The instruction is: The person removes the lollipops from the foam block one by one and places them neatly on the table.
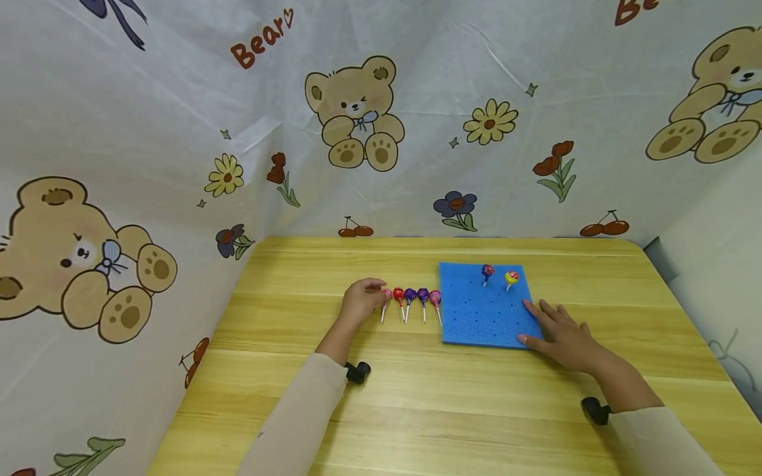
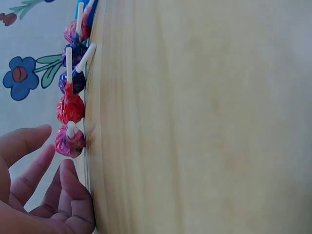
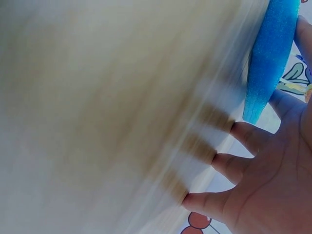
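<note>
Several wrapped lollipops lie in a row on the table, sticks toward the person. At the row's left end is a pink lollipop [image 1: 387,295]; beside it comes a red lollipop [image 1: 399,294], then purple ones and another pink one. My left hand [image 1: 361,303] is at the end pink lollipop, its fingers spread around the candy with a gap showing in the left wrist view. A blue foam board [image 1: 476,317] dotted with small holes has a dark purple lollipop [image 1: 487,272] and a yellow lollipop [image 1: 511,277] standing in it. My right hand [image 1: 565,335] rests with spread fingers on the board's right edge.
The wooden table [image 1: 417,410] runs back to a hanging cloth [image 1: 428,79] printed with bears and flowers. Black wrist cameras sit at the left sleeve [image 1: 297,416] and the right sleeve [image 1: 661,436].
</note>
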`<control>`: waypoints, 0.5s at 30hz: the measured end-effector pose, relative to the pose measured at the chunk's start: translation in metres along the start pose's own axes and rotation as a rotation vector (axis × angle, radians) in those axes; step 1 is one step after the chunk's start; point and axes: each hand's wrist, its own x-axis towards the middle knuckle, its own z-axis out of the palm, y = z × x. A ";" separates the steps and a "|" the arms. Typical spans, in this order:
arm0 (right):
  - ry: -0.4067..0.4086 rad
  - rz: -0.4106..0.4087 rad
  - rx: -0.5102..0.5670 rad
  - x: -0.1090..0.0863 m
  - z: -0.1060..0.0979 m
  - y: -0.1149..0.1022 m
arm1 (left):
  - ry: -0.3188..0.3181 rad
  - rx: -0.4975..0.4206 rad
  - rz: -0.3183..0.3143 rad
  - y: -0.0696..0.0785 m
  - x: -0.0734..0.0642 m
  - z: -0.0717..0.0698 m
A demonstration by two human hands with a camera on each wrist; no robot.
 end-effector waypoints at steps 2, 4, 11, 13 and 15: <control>0.000 0.000 0.002 0.000 0.000 0.000 | 0.017 -0.025 -0.001 0.001 -0.001 0.000; 0.000 0.000 0.002 0.000 0.000 0.000 | 0.028 -0.059 0.005 0.002 -0.002 0.000; 0.000 0.004 -0.007 0.000 0.001 0.001 | 0.031 -0.176 0.067 0.011 -0.008 -0.004; 0.003 0.003 -0.007 0.000 0.001 0.002 | 0.030 -0.189 0.086 0.015 -0.009 -0.004; 0.003 0.002 -0.001 0.000 0.002 0.003 | 0.029 -0.203 0.098 0.018 -0.011 -0.003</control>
